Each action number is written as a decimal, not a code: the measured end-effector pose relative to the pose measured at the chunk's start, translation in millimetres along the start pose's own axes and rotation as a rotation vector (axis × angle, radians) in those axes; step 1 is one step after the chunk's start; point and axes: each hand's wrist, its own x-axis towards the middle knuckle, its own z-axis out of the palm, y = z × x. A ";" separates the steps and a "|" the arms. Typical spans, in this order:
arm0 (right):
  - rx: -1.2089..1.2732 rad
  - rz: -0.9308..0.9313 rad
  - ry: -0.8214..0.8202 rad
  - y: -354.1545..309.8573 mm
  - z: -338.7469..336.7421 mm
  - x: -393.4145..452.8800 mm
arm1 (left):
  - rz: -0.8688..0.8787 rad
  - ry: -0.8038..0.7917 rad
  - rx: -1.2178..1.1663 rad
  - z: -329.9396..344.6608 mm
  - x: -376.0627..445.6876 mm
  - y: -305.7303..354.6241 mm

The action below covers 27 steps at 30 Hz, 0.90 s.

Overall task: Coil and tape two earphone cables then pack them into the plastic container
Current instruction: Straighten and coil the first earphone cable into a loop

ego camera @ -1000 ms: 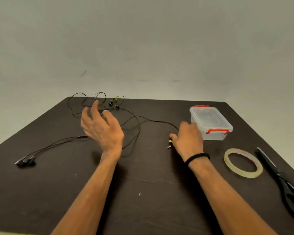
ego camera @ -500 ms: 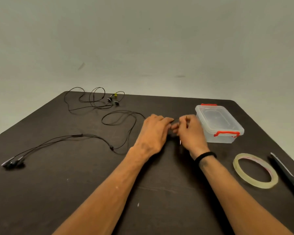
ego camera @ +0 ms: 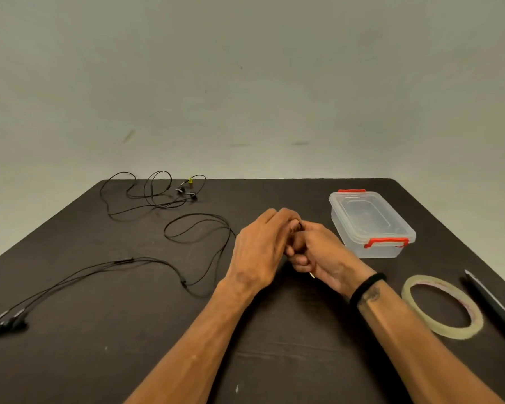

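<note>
Both hands have closed together since 0.5 s ago. Left hand [ego camera: 260, 252] and right hand [ego camera: 318, 255] curl their fingers around the plug end of the near earphone cable [ego camera: 199, 228], apparently starting coil 1. Its remainder trails left across the table [ego camera: 274, 360]. Plastic container [ego camera: 370, 225], lid on, and tape roll [ego camera: 442, 306] wait at right, within reach.

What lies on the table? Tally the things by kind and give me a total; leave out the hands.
Earphone cables: 2, the near cable and the far cable
Plastic container: 1
Tape roll: 1
Scissors: 1
Total: 5
</note>
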 end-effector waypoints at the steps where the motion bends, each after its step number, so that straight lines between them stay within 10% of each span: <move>1: 0.003 0.014 -0.019 -2.4 -2.3 -1.8 | 0.014 -0.005 0.000 -0.2 1.0 2.3; 13: 0.614 -0.018 -0.540 -12.2 -10.2 -10.7 | 0.007 0.024 -0.063 -11.1 5.4 6.0; 27: 1.012 -0.322 -0.031 -13.1 -24.1 -5.5 | 0.090 -0.108 0.136 -9.7 -1.2 38.1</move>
